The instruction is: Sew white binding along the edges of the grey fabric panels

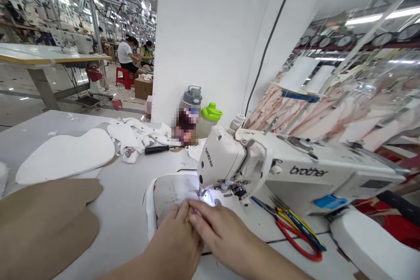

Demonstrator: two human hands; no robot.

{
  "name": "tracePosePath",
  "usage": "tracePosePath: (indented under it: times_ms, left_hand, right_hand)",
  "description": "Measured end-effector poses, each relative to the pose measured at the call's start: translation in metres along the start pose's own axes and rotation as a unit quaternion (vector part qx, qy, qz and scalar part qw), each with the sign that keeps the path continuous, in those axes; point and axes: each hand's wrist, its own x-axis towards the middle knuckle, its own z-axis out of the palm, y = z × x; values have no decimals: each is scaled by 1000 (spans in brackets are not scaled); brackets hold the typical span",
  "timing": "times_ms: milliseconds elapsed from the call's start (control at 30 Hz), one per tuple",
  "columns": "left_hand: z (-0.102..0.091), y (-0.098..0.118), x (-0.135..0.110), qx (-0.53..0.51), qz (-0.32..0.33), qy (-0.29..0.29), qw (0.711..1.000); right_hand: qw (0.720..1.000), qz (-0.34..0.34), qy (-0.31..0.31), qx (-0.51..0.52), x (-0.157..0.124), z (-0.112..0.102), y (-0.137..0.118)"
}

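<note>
My left hand (180,234) and my right hand (223,225) meet just in front of the sewing machine's needle area (202,192). Both have their fingers closed and pressed together, the right thumb and forefinger against the left fingers. Something small and pinkish shows between them, but I cannot make out what it is. A small gold-coloured ring (187,219) shows by the left fingers. Under and beyond the hands lies a greyish panel (173,188) with a raised white edge and red spots. The white sewing machine (229,157) stands over it, its lamp lit.
Right of my hands lie red-handled scissors (298,238) and yellow tweezers-like tools (290,218). On the left are brown pattern pieces (49,227), a white cut piece (68,155), fabric scraps (138,133) and a black-handled screwdriver (159,149). A green-lidded bottle (211,113) stands behind.
</note>
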Motion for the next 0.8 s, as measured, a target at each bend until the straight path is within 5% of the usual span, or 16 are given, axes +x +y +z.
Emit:
tracePosePath:
  times_ms: [100, 233, 300, 433, 600, 800]
  left_hand:
    - [-3, -6, 2, 15, -10, -2, 1000]
    - [3, -12, 2, 18, -4, -1, 1000]
    - [10, -13, 2, 18, -3, -1, 1000]
    - [21, -16, 0, 28, 8, 14, 999]
    - [6, -19, -4, 69, 37, 62, 995]
    - [-1, -17, -6, 57, 2, 78, 995]
  right_hand:
    - [999, -36, -18, 21, -11, -16, 22]
    - [993, -26, -76, -89, -21, -45, 47]
    - [992, -65, -57, -90, -19, -50, 56]
    - [992, -117, 31, -19, -7, -32, 73]
    - [978, -186, 93, -19, 0, -10, 87]
    - [977, -189, 93, -25, -1, -11, 88]
